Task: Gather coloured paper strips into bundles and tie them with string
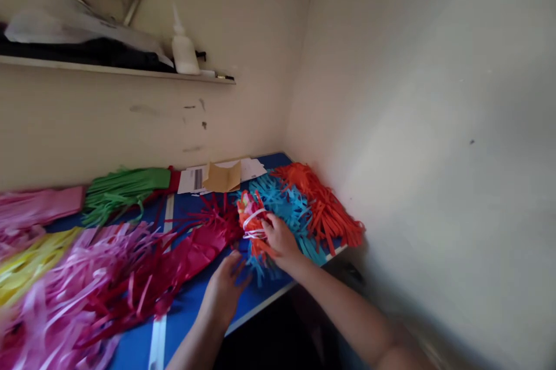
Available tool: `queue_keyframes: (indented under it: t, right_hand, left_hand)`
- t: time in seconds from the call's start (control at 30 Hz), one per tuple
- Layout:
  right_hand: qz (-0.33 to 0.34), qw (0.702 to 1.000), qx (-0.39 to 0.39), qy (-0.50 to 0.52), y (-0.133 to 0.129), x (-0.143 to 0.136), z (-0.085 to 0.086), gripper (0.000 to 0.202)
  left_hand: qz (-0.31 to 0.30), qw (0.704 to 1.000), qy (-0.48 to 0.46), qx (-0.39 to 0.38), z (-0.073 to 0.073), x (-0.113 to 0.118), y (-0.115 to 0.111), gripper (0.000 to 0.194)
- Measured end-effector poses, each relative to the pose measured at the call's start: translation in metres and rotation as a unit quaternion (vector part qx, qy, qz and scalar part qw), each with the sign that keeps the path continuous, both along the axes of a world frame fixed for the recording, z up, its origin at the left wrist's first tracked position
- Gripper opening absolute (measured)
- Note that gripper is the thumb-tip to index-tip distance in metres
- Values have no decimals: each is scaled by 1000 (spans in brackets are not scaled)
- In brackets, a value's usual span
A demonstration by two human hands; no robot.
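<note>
My right hand (281, 238) grips a bundle of orange and multicoloured fringed paper (252, 218), wound round with white string. The bundle is over blue fringed paper (278, 199) near the table's right end. To its left, my left hand (226, 284) hovers over the table edge with fingers apart, holding nothing, slightly blurred. Dark red fringed paper (197, 251) lies just beyond the left hand. Behind the right hand spreads a heap of orange-red fringe (321, 205).
On the blue table (130, 352) lie pink fringe (65, 300), yellow strips (35, 260) and a green fringed stack (130, 187). White papers with a brown piece (223, 176) sit at the back. Above, a wall shelf (130, 70) holds a white nozzle bottle (185, 52). Walls close the right corner.
</note>
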State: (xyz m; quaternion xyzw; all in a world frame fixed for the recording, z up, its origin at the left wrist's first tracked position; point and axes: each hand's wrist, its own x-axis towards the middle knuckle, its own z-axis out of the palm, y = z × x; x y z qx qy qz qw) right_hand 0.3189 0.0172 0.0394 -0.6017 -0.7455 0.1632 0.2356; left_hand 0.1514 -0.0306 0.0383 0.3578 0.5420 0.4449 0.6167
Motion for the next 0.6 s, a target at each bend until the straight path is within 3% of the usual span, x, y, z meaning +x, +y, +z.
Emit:
queue_keyframes:
  t: [0.1, 0.13, 0.17, 0.23, 0.3, 0.37, 0.47, 0.6]
  right_hand:
    - [49, 998, -13, -47, 11, 30, 12, 49]
    - [79, 995, -7, -57, 15, 41, 22, 54]
    - [108, 992, 3, -60, 22, 51, 34, 55]
    - [130, 988, 38, -68, 45, 65, 58, 42]
    - [82, 989, 73, -95, 82, 64, 75, 32]
    - [38, 987, 78, -133, 128, 49, 78, 34]
    - [59, 979, 54, -187, 193, 16, 64, 25]
    - [106, 962, 32, -248, 246, -12, 45, 34]
  left_hand:
    - [-8, 998, 53, 37, -21, -30, -21, 51]
    - [-61, 982, 146, 98, -28, -43, -24, 47]
    - [-83, 950, 251, 167, -35, -57, -24, 42]
    - [-43, 852, 455, 255, -46, -83, -15, 47]
    - [-23, 752, 599, 275, -53, -102, 2, 60]
    - [-63, 690, 679, 243, -58, -114, 21, 67]
    - [-160, 662, 710, 178, -62, -131, 44, 69]
    - [-229, 672, 682, 173, -72, -157, 65, 63]
